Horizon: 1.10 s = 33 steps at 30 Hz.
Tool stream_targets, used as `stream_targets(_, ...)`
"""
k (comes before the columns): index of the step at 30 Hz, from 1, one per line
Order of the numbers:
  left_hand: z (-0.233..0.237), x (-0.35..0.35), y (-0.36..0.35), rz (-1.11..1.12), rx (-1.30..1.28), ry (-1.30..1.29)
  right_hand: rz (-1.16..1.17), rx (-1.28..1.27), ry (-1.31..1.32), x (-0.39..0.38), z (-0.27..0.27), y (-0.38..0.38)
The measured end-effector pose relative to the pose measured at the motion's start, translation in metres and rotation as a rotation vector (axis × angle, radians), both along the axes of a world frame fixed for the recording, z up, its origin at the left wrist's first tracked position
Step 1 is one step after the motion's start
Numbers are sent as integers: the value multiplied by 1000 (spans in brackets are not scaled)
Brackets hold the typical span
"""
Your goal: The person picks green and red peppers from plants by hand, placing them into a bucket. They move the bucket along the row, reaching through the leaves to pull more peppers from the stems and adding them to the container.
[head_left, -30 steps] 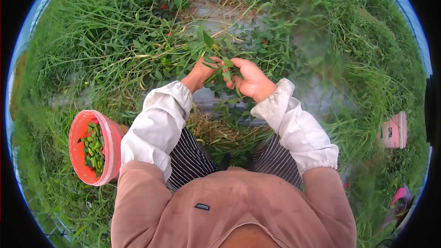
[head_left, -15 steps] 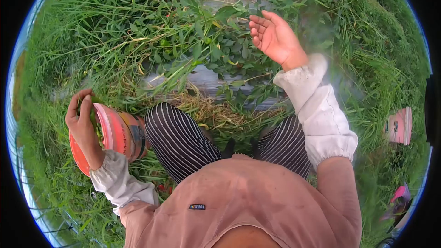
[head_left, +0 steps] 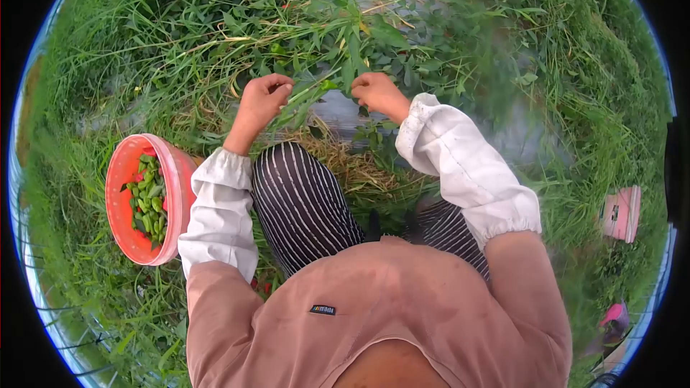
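My left hand (head_left: pixel 263 105) is over the grass and leafy plants in front of my left knee, its fingers curled together near some long grass blades. Whatever its fingertips may hold is too small to make out. To its right, my right hand (head_left: pixel 379 93) is closed beside the green leaves of a plant (head_left: pixel 350 36), and its grip is likewise unclear. Both wrists come out of white sleeve covers. An orange-pink bucket (head_left: pixel 180 187) leans at my left side, with green peppers (head_left: pixel 149 201) and a few red ones inside.
Silvery plastic sheeting (head_left: pixel 338 111) shows between the plants, with dry straw (head_left: pixel 359 172) before my knees. At the far right stands a pink bucket (head_left: pixel 622 213), with a bright pink object (head_left: pixel 613 315) below it. Tall grass surrounds everything.
My left hand has moved from the bucket's rim to the plants, uncovering the peppers. My right hand has come down and leftward, and its spread fingers have closed.
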<state>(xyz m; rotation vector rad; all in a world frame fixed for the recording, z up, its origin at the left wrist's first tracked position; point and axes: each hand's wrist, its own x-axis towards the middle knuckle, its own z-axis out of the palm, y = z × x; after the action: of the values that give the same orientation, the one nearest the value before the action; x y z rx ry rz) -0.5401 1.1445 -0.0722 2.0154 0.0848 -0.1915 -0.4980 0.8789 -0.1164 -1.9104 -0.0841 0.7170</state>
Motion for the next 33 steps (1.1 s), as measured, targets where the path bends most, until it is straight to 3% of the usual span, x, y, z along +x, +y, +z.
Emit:
stream_targets(2, -19, 30, -24, -67, 116, -33, 69, -57, -170, 4, -26, 33)
stream_targets(4, -38, 51, -44, -157, 240, -157, -133, -238, -498, -9, -30, 64)
stream_targets(5, -55, 61, -48, -215, 323, -285, -160, -279, -452, -11, -39, 69)
stream_targets(7, -62, 65, -57, -238, 519, -170, -179, -328, -453, -6, -53, 89)
stream_targets(8, -72, 66, -55, -245, 583, -251, -193, -287, -442, -1, -74, 93)
stream_targets(12, -80, 57, -52, -188, 464, -175, -97, -375, -436, -19, -65, 86)
stream_targets(15, -93, 56, -45, -280, 462, -15, -54, -313, -509, -41, -40, 85)
stream_targets(19, -97, 44, -45, -346, 448, 10, 86, -150, -487, -44, -30, 66)
stream_targets(21, -102, 40, -44, -220, 380, -233, 9, 209, 56, -41, -21, 63)
stream_targets(22, -102, 42, -43, -220, 380, -233, -52, 300, 279, -45, -9, 67)
stream_targets(24, -94, 42, -49, -63, 406, -184, 47, 365, 352, -50, 22, 76)
stream_targets(25, -90, 45, -48, -118, 416, -74, 124, 427, 429, -53, 32, 75)
stream_targets(26, -76, 47, -44, -198, 412, 41, 37, 460, 465, -50, 40, 72)
stream_targets(27, -107, 50, -40, -176, 271, -93, -72, 481, 508, -43, 41, 64)
stream_targets(28, -95, 46, -35, -203, 225, -121, -189, 498, 453, -31, 23, 53)
stream_targets(29, -119, 51, -28, -202, 137, 11, -285, 451, 332, -17, 14, 41)
stream_targets(30, -94, 47, -26, -230, 106, -39, -358, 367, 146, -3, -18, 24)
stream_targets(31, -119, 45, -25, -149, 116, -205, -405, 304, 15, 16, -28, 14)
stream_targets(32, -102, 38, -25, -122, 63, -184, -401, 181, -22, 26, -28, 2)
stream_targets(33, -109, 44, -22, -195, -176, -31, -392, 81, -153, 36, -40, -3)
